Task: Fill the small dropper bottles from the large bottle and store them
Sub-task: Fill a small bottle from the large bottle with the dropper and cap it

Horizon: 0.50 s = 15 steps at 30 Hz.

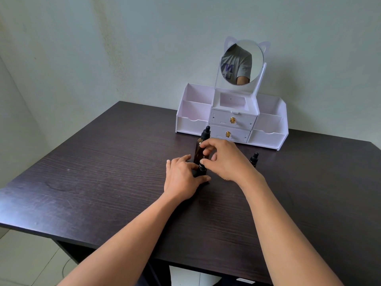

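Observation:
A large amber bottle with a black dropper cap stands upright on the dark table, in front of the white organizer. Just in front of it stands a small dark dropper bottle. My left hand grips its base, thumb and fingers curled round it. My right hand is above it, fingertips pinching its black cap. A second small dropper bottle stands to the right, partly hidden behind my right hand.
A white desk organizer with open side compartments, two gold-knobbed drawers and a cat-ear mirror stands at the back of the table. The table's front edge runs near my forearms; the wall is close behind.

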Each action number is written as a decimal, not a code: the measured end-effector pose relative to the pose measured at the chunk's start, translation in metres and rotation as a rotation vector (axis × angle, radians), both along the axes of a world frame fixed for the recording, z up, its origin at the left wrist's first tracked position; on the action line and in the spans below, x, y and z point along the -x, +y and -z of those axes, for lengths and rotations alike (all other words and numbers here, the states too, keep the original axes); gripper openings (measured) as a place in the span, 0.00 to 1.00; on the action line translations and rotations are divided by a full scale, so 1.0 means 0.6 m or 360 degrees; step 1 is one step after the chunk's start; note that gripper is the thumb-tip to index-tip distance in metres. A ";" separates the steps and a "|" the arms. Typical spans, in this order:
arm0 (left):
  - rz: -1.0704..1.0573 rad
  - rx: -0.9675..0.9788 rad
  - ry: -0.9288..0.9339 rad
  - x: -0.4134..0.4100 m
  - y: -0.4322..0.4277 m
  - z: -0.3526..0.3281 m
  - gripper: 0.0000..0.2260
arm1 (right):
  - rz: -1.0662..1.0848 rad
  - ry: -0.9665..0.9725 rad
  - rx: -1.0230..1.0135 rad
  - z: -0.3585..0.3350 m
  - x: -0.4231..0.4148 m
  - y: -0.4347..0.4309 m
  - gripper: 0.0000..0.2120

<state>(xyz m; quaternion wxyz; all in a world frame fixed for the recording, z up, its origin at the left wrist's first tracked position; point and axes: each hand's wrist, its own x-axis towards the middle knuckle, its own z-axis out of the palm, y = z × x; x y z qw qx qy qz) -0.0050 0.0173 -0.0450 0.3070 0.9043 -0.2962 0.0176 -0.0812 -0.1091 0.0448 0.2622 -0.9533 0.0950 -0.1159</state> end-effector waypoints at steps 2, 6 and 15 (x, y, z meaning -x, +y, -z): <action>0.0000 0.0009 -0.0007 0.000 -0.001 0.000 0.26 | -0.0045 0.0034 -0.0023 -0.003 0.002 -0.002 0.19; 0.0007 -0.0004 -0.0015 0.002 -0.003 0.000 0.26 | 0.0002 -0.0024 -0.0007 0.006 -0.001 -0.001 0.16; 0.0017 -0.0014 -0.0037 -0.002 0.000 0.002 0.25 | -0.0100 0.0118 -0.0025 0.012 -0.002 -0.004 0.23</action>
